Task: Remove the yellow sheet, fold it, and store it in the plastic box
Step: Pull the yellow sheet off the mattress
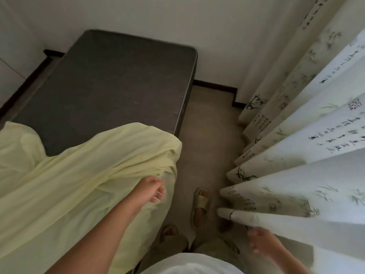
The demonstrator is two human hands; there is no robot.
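Stripping looks like the step in hand: the sheet (79, 175), pale, thin and creased, lies bunched under and left of the left hand (151, 189), with bare mattress (110, 89) beyond it. Whether those curled fingers grip it, I cannot tell. The right hand (258, 242), blurred, seems loose and empty. Next, probably, a firm two-handed gather.

Dim room — bare grey mattress (110, 86) against white walls (217, 26); beige floor (207, 135); bamboo-printed curtains (316, 145) glowing at right.
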